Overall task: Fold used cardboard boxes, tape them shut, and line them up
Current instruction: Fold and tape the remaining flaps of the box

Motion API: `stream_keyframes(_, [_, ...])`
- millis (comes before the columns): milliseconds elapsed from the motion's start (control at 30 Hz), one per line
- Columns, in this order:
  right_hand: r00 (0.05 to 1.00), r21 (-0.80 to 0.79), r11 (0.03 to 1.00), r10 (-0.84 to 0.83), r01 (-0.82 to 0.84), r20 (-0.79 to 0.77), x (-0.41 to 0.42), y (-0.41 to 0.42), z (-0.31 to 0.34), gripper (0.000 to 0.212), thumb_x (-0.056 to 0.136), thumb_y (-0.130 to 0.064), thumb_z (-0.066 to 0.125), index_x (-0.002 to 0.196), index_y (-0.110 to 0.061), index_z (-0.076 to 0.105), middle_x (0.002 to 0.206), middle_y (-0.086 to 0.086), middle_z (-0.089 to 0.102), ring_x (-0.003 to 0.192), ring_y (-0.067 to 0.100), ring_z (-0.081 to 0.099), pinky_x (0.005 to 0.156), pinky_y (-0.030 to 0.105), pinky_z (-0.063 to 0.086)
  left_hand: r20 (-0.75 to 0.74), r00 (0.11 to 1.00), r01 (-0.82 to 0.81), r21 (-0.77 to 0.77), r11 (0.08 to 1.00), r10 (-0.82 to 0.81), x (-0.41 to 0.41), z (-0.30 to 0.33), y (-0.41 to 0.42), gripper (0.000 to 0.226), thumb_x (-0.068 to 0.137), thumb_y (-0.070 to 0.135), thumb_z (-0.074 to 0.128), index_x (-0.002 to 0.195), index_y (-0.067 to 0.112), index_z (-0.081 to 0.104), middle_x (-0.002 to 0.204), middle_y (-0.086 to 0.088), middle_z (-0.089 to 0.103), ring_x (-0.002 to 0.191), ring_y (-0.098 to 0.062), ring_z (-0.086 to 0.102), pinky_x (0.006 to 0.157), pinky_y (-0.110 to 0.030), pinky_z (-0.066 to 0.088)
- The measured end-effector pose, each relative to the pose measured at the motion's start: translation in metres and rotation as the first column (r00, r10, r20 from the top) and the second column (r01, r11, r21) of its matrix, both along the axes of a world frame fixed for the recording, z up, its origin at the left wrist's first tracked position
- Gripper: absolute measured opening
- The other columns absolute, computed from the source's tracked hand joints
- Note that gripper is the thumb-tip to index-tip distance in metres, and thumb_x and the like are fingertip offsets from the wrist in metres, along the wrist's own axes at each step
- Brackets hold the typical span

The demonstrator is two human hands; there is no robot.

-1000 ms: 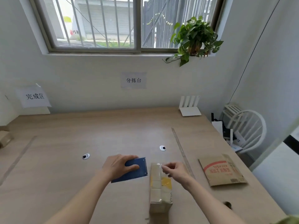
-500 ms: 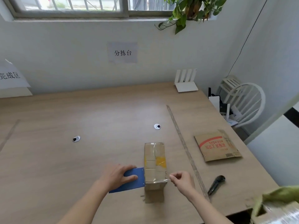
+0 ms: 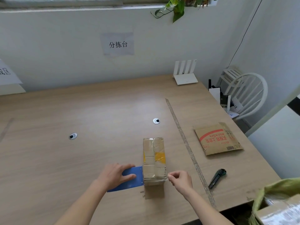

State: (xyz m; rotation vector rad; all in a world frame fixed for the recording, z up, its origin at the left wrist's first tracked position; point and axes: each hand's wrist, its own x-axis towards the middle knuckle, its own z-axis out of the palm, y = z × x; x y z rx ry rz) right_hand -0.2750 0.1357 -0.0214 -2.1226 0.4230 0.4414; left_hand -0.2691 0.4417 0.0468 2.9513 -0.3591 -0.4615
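Note:
A small brown cardboard box [image 3: 154,159], patched with clear and yellow tape, stands on the wooden table [image 3: 97,114] with its long side pointing away from me. My left hand [image 3: 116,175] holds a blue tape dispenser [image 3: 132,180] against the box's near left side. At the box's near right corner, my right hand [image 3: 180,180] pinches something thin with thumb and forefinger, apparently the end of clear tape. A flattened cardboard box [image 3: 218,139] with red print lies to the right.
A dark utility knife [image 3: 216,178] lies right of a long strip [image 3: 186,143] running across the table. A white router [image 3: 185,73] stands at the back. A white chair [image 3: 245,93] is beyond the right edge. A green bag [image 3: 276,197] with a box sits at the lower right.
Both hands have drawn back from the box's top middle to its near end. My view has tilted down, bringing the knife and the green bag into sight.

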Motion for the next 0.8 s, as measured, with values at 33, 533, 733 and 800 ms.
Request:
stream_keyframes(33, [1.0, -0.002, 1.0, -0.002, 0.002, -0.004, -0.001, 0.0, -0.002, 0.015, 0.082, -0.024, 0.078, 0.067, -0.027, 0.077, 0.063, -0.013, 0.073, 0.064, 0.006, 0.067, 0.075, 0.031, 0.059, 0.001, 1.0, 0.0, 0.004, 1.0, 0.0, 0.0, 0.001, -0.001, 0.054, 0.09, 0.074, 0.04, 0.138, 0.051, 0.047, 0.108, 0.01, 0.071, 0.082, -0.014, 0.062, 0.056, -0.023, 0.034])
stream_keyframes(533, [0.983, 0.086, 0.987, -0.125, 0.137, -0.133, 0.004, 0.01, -0.037, 0.018, 0.087, -0.019, 0.074, 0.071, -0.026, 0.075, 0.068, -0.007, 0.075, 0.068, 0.013, 0.069, 0.083, 0.042, 0.061, -0.035, 0.998, -0.045, -0.051, 0.998, 0.043, 0.002, -0.022, 0.004, 0.054, 0.089, 0.076, 0.041, 0.137, 0.052, 0.047, 0.112, 0.016, 0.07, 0.081, -0.008, 0.056, 0.063, -0.024, 0.039])
stream_keyframes(733, [0.94, 0.074, 0.953, -0.274, 0.294, -0.204, 0.003, 0.013, -0.045, 0.015, 0.065, -0.032, 0.086, 0.066, -0.029, 0.071, 0.072, -0.006, 0.076, 0.081, 0.02, 0.074, 0.087, 0.037, 0.06, -0.031, 0.996, -0.087, -0.13, 0.988, 0.084, 0.002, -0.033, 0.007, 0.048, 0.088, 0.073, 0.045, 0.132, 0.054, 0.052, 0.11, 0.025, 0.068, 0.08, -0.005, 0.056, 0.063, -0.019, 0.039])
stream_keyframes(800, [0.912, 0.029, 0.936, -0.334, 0.351, -0.237, -0.004, 0.008, -0.043, 0.021, 0.058, -0.028, 0.091, 0.065, -0.027, 0.071, 0.071, -0.005, 0.076, 0.078, 0.019, 0.075, 0.087, 0.034, 0.059, -0.023, 0.996, -0.083, -0.123, 0.989, 0.08, 0.002, -0.033, 0.009, 0.047, 0.088, 0.072, 0.046, 0.131, 0.055, 0.053, 0.111, 0.024, 0.068, 0.082, -0.005, 0.056, 0.062, -0.018, 0.036])
